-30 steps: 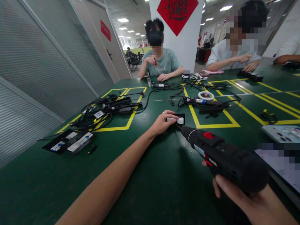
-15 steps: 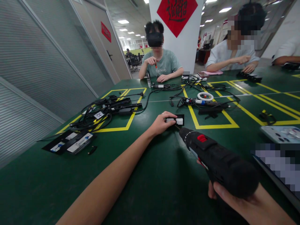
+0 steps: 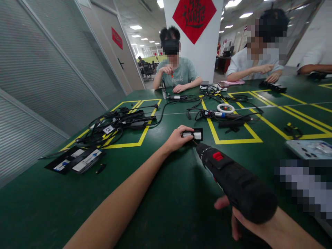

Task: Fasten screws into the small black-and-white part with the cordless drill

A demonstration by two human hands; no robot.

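**Drill bit set against a small block on the green table**

The left hand (image 3: 177, 140) pins a small black-and-white rectangular block (image 3: 192, 134) at 12 o'clock on the green table (image 3: 166, 207), fingers curled over its left end. The right hand (image 3: 249, 224), at 5 o'clock, wraps closed around a black cordless drill with a red switch (image 3: 233, 180), its bit touching the block.

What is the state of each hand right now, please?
Left hand: closed on the small black and white rectangular part on the table.
Right hand: closed around the black cordless power drill.
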